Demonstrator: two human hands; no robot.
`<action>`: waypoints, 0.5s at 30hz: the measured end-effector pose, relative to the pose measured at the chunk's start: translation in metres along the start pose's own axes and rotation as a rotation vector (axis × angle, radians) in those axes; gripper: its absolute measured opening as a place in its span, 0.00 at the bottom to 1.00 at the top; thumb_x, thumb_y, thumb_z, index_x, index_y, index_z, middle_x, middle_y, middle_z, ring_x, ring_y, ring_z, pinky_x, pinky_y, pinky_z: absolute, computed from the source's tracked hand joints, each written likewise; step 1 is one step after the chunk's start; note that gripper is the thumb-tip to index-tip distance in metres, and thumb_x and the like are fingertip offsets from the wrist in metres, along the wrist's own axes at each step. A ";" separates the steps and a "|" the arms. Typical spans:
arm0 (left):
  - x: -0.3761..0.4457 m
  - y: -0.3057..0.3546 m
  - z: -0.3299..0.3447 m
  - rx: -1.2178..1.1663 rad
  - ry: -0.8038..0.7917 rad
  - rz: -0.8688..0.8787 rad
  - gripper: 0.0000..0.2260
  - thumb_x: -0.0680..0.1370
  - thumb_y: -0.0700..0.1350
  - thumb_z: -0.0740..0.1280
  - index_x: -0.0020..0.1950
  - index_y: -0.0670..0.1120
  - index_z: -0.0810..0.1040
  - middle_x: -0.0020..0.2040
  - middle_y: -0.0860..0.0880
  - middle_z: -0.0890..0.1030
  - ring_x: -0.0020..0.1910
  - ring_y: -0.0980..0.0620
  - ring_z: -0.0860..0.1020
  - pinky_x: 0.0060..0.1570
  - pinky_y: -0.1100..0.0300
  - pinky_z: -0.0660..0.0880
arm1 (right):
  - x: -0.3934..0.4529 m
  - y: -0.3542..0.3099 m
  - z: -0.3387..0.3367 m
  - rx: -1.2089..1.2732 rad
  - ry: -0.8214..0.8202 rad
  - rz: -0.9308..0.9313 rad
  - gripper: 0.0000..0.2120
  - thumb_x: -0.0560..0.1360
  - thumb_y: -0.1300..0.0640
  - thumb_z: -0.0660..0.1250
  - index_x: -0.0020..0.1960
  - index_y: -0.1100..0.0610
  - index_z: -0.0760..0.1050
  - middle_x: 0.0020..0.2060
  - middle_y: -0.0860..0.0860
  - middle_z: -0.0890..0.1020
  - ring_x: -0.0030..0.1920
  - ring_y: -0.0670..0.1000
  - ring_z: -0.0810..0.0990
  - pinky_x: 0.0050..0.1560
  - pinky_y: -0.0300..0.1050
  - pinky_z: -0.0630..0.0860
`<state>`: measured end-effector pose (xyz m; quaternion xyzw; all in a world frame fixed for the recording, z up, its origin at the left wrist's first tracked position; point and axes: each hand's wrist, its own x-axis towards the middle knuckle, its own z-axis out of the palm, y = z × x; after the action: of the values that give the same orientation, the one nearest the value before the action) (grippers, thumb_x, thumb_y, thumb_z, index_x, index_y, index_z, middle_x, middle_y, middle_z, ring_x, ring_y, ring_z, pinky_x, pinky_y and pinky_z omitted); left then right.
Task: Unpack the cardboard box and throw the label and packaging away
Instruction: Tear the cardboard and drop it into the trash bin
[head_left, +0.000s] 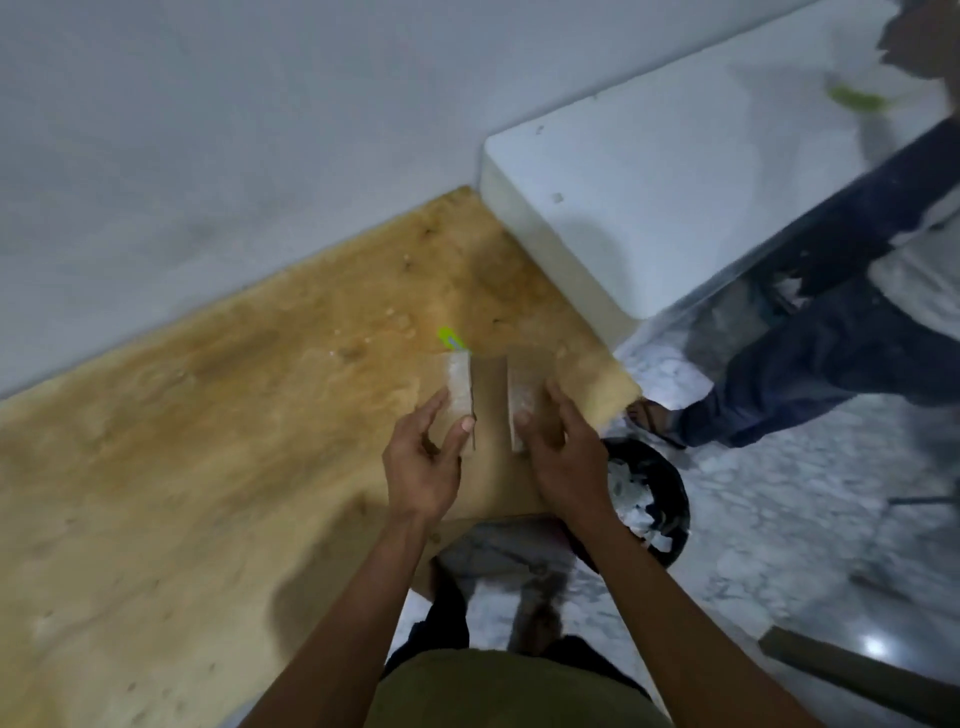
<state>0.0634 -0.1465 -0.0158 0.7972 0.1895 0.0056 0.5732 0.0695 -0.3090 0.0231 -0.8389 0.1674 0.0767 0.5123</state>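
The cardboard box (488, 410) is lying at the near right corner of the plywood table (208, 441), its two top flaps standing apart with a dark gap between them and strips of pale tape (460, 387) showing along their inner edges. The left hand (423, 462) is gripping the left flap, thumb on the inner edge and fingers curled loosely behind it. The right hand (563, 452) is pressing on the right flap with fingers bent over it (how tightly it grips I cannot tell through the blur). Just beyond the box a green-handled cutter (451, 339) is lying on the table, partly hidden by the flap. Below the table's corner, near the right wrist, a black bin (667, 499) is sitting on the marble floor, holding white scraps (636, 506). A white slab (649, 208) is resting beyond the table's right end, and another person's leg in dark trousers (831, 332) is standing beside it.
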 end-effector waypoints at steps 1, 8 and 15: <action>-0.004 0.004 0.009 -0.004 -0.012 -0.006 0.21 0.74 0.52 0.74 0.67 0.51 0.79 0.52 0.60 0.78 0.43 0.69 0.76 0.47 0.74 0.71 | -0.003 0.005 -0.013 -0.010 -0.032 0.010 0.31 0.75 0.40 0.66 0.76 0.42 0.61 0.72 0.45 0.70 0.70 0.46 0.69 0.63 0.39 0.69; -0.077 0.048 0.108 0.026 -0.202 0.044 0.18 0.74 0.51 0.74 0.62 0.49 0.79 0.48 0.49 0.85 0.35 0.45 0.81 0.40 0.58 0.80 | -0.060 0.075 -0.118 0.253 0.298 0.232 0.29 0.75 0.43 0.67 0.73 0.47 0.67 0.70 0.47 0.72 0.68 0.49 0.72 0.60 0.41 0.72; -0.176 0.062 0.192 0.173 -0.613 -0.017 0.24 0.78 0.48 0.70 0.73 0.50 0.72 0.69 0.52 0.76 0.67 0.54 0.74 0.68 0.53 0.72 | -0.129 0.165 -0.210 0.303 0.368 0.397 0.31 0.77 0.43 0.66 0.76 0.47 0.61 0.71 0.48 0.71 0.63 0.48 0.73 0.63 0.46 0.73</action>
<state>-0.0380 -0.3926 0.0116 0.8059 0.0143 -0.2560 0.5336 -0.1193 -0.5378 0.0214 -0.7036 0.4273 -0.0038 0.5677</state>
